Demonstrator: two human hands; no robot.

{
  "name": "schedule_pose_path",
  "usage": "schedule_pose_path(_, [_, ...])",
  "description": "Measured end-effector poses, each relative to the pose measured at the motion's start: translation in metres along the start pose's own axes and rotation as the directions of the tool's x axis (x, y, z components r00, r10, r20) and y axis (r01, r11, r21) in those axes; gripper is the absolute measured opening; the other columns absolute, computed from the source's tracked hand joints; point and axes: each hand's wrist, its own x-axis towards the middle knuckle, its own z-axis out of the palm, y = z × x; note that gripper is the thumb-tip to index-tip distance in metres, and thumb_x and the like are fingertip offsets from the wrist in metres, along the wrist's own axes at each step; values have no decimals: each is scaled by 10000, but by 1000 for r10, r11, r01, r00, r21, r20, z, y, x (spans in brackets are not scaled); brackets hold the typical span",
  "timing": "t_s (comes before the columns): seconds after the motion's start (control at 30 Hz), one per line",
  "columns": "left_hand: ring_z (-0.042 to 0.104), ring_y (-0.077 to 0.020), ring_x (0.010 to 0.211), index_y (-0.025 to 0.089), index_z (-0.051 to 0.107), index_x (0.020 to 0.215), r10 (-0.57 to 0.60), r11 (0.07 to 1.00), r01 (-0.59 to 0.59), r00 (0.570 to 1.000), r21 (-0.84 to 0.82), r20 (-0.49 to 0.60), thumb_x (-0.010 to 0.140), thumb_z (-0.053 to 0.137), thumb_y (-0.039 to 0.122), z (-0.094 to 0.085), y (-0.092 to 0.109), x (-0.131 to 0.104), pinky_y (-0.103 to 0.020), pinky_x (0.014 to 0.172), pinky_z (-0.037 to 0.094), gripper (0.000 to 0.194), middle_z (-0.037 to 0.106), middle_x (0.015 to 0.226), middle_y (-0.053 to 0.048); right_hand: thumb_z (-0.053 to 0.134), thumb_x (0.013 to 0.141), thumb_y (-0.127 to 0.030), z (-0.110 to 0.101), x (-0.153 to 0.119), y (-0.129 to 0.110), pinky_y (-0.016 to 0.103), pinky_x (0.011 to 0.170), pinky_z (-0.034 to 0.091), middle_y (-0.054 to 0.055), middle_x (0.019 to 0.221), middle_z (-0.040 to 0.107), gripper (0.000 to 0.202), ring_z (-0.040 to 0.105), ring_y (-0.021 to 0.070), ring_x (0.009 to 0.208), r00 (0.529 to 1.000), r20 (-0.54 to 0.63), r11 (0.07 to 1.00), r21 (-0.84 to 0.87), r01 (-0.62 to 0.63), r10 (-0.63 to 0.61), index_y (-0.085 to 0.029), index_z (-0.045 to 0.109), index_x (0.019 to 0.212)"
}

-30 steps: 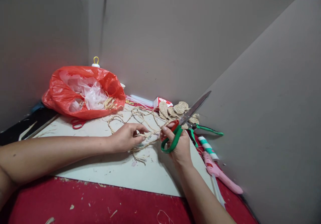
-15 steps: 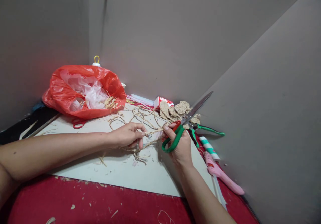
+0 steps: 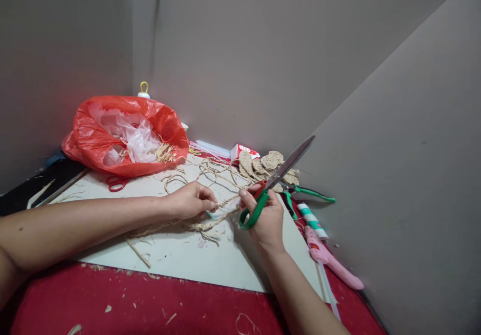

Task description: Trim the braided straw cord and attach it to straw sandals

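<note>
My left hand is closed, its thumb and fingers pinching a braided straw cord. The cord runs from there to my right hand, which holds a pair of scissors with one green and one red handle. The scissors' blades point up and to the right, away from the cord. My right thumb and fingertips also press on the cord. A second stretch of cord with a frayed, knotted end hangs below, between the hands. More cord lies in loose loops on the white board behind my left hand.
A red plastic bag with white plastic and straw scraps sits at back left, red-handled scissors beside it. Coiled straw pieces, a small red-white box, green-handled pliers and a pink glue gun lie along the right.
My right hand and the scissors have shifted slightly left. My left fingers have closed in on the cord. A straw strip now shows on the board below my left forearm.
</note>
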Motion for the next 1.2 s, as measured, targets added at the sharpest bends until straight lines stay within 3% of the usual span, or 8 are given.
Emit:
schedule_pose_path(0.2, [273,-42,321,153,631,868,-70,990,87,987,-115,141,746,616,350,-2,2,-3,-189,357,167,232,473,454,81,724,681,-355,-3,0,2,222,530,384,-49,668,520,299,476,91,558,1000,-3,996,-81,26,-26,-194,520,829])
schedule_pose_path(0.3, [242,-41,318,144,636,890,-57,987,76,989,-141,133,718,656,371,-1,5,-6,-188,356,145,286,399,388,100,726,676,-359,-2,1,2,219,525,379,-52,654,514,302,464,89,547,1000,-13,996,-86,14,-16,-196,515,819])
schedule_pose_path(0.43, [220,-35,312,151,602,805,-56,964,85,991,-252,120,710,657,332,-2,7,-5,-177,347,137,211,410,380,94,727,666,-397,-2,3,4,214,496,361,-55,631,494,321,437,88,521,999,3,994,-102,-36,37,-195,513,796])
schedule_pose_path(0.53, [252,-21,312,151,573,770,-49,920,59,998,-387,37,700,662,302,-6,6,0,-167,337,138,189,523,476,61,710,674,-457,-5,6,5,212,455,316,-67,564,449,342,394,90,484,996,29,979,-190,-75,82,-196,506,760])
schedule_pose_path(0.63, [381,-21,377,133,573,764,-26,878,-26,995,-477,-101,681,685,279,-13,3,8,-153,349,232,202,642,684,-10,674,695,-514,-9,9,6,219,462,304,-69,535,419,367,371,94,481,993,72,954,-293,-68,93,-201,484,720])
schedule_pose_path(0.77, [444,-33,450,100,606,761,-9,859,-113,972,-500,-236,671,713,249,-24,0,18,-148,372,303,205,631,719,-29,616,717,-577,-11,9,7,236,486,318,-63,533,399,400,378,114,500,980,176,913,-409,-9,89,-210,458,704])
schedule_pose_path(1.0, [321,-4,360,101,583,805,-40,824,-128,958,-553,-282,732,650,153,-34,5,18,-143,352,171,112,536,596,29,509,798,-482,-8,4,13,252,554,346,-54,595,444,273,440,136,547,921,390,662,-690,292,0,-232,409,749])
schedule_pose_path(1.2, [280,-4,344,99,571,791,-30,811,-137,961,-569,-274,746,626,131,-35,6,17,-148,355,137,77,468,541,56,487,800,-474,-14,6,12,254,539,292,-33,635,530,246,531,173,582,941,331,379,-882,281,74,-239,457,869])
